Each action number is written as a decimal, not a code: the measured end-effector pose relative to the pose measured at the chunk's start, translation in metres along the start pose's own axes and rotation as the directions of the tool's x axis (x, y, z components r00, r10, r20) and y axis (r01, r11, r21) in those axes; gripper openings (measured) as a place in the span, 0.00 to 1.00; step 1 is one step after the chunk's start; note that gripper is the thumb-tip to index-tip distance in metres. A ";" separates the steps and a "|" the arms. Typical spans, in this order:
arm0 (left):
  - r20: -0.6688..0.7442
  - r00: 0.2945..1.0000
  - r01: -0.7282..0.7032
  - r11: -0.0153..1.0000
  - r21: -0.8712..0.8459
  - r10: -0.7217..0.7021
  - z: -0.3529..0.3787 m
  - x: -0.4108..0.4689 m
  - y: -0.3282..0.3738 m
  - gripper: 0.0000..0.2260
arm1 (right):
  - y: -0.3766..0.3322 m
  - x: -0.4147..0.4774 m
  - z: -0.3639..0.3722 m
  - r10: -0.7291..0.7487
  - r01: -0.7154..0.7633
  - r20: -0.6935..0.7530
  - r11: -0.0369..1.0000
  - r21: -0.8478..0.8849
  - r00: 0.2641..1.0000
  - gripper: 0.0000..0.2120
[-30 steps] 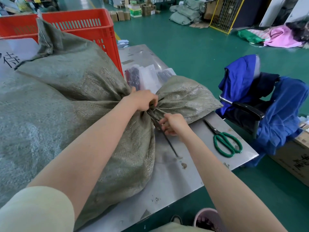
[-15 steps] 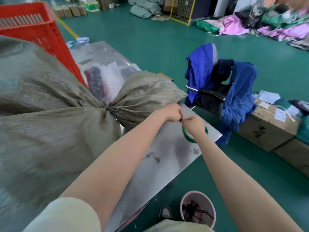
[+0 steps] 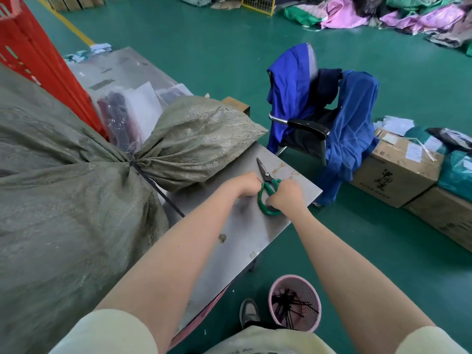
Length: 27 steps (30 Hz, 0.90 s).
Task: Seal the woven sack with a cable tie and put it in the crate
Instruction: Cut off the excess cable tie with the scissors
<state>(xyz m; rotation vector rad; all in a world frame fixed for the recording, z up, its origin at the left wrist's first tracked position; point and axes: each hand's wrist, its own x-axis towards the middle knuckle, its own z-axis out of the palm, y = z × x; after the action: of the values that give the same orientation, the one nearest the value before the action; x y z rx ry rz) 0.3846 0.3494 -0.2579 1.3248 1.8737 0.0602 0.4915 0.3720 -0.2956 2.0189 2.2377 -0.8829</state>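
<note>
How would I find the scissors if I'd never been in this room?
Look at the grey metal table beside the big woven sack. Near the table's far corner, both hands, left hand and right hand, are on the scissors. They are the only thing there with bright green loop handles and short silver blades.
</note>
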 end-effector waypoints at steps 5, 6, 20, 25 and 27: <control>-0.144 0.990 -0.018 0.998 -0.066 0.009 -0.031 -0.018 0.004 0.15 | -0.009 -0.003 0.003 0.139 -0.069 -0.136 0.904 0.421 0.981 0.04; -0.194 0.981 -0.031 0.995 -0.099 0.012 -0.042 -0.023 0.003 0.17 | -0.014 -0.004 0.000 0.140 -0.041 -0.162 0.866 0.498 0.977 0.06; -0.672 0.715 0.383 0.912 0.147 -0.192 -0.142 -0.108 -0.119 0.16 | -0.105 -0.016 0.000 -0.326 0.375 -0.187 0.806 0.458 0.927 0.16; -0.539 0.804 0.438 0.862 0.255 -0.250 -0.153 -0.129 -0.134 0.21 | -0.121 -0.022 0.000 -0.476 0.491 -0.120 0.838 0.236 0.871 0.27; -0.528 0.815 0.445 0.841 0.306 -0.239 -0.159 -0.136 -0.136 0.19 | -0.126 -0.024 -0.002 -0.539 0.550 -0.110 0.821 0.152 0.835 0.26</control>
<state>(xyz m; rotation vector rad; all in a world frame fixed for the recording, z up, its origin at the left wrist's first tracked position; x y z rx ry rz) 0.1942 0.2430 -0.1365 1.2856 2.6484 -0.2511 0.3815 0.3489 -0.2347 1.4670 2.9381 -1.0931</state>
